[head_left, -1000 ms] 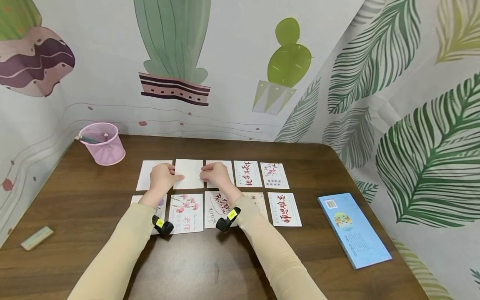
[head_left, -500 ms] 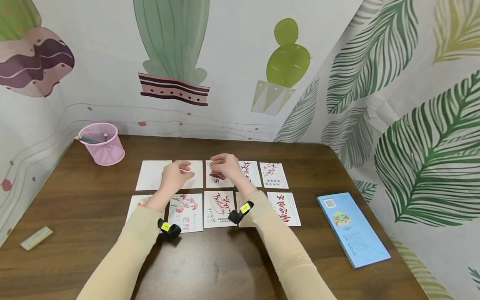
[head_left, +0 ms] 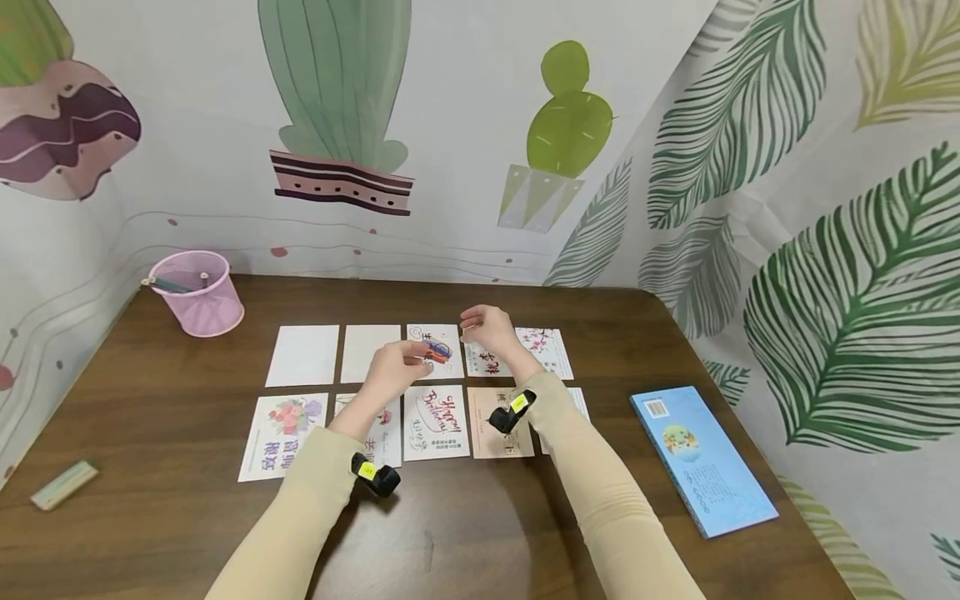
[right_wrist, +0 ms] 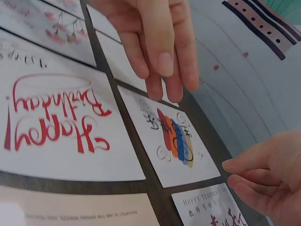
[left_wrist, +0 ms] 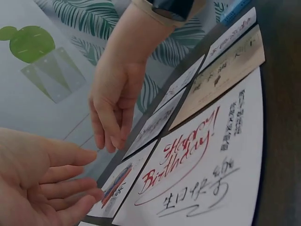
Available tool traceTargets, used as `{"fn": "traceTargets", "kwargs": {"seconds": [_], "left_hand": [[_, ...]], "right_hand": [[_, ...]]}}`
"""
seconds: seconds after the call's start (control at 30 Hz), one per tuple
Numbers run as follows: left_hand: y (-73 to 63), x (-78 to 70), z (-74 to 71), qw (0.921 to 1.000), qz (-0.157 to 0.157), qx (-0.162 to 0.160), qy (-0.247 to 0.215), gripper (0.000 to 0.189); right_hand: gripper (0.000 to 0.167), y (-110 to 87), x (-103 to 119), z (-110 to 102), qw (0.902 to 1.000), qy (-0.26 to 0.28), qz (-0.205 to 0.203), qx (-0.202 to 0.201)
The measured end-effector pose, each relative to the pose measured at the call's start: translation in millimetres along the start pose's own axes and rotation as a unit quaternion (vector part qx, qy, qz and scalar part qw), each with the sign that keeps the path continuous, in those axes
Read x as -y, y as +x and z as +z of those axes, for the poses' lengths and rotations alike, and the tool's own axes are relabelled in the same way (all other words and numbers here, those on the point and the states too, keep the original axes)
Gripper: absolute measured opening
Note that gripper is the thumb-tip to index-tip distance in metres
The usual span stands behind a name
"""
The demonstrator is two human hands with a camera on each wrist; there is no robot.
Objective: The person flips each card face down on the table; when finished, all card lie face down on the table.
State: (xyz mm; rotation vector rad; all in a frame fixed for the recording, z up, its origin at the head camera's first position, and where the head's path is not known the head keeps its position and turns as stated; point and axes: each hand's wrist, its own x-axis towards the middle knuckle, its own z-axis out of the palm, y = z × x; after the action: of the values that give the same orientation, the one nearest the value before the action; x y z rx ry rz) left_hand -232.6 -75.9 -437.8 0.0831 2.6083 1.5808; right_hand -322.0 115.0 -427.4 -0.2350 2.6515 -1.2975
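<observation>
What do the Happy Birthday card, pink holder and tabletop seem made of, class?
Happy Birthday card: probably matte cardstock, flat with crisp edges.
Pink holder: perhaps painted metal or plastic, wall looking netted.
Tabletop: wood or laminate, streaked grain, soft sheen.

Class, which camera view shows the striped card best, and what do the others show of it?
The right wrist view: the striped card appears large and nearly whole, its colours clear. The head view shows it small, partly behind the left hand. The left wrist view shows it steeply slanted, partly hidden by that hand.
</observation>
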Motion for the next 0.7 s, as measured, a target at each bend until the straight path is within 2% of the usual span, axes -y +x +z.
{"fn": "traceTargets", "kwargs": {"seconds": [0.27,0.5,0.7], "left_hand": [[0.2,2.5,-0.2,0.9997,-0.025,0.003,0.001,0.041],[0.1,7.5,0.4,0.9995,-0.030,0.009,-0.007,0.041],[-0.3,8.2,-0.5,0.9993,-0.032,0.011,-0.013,0.042]], "right_hand": [[0.050,9.1,-1.9,4.1,0.9981,-0.051,-0.021,0.028],[0.055,16.2,-1.1,7.5,0.9900,-0.117,-0.057,0.053],[0.064,17.3,2.6,7.6,0.9826,-0.155,-0.065,0.078]]}}
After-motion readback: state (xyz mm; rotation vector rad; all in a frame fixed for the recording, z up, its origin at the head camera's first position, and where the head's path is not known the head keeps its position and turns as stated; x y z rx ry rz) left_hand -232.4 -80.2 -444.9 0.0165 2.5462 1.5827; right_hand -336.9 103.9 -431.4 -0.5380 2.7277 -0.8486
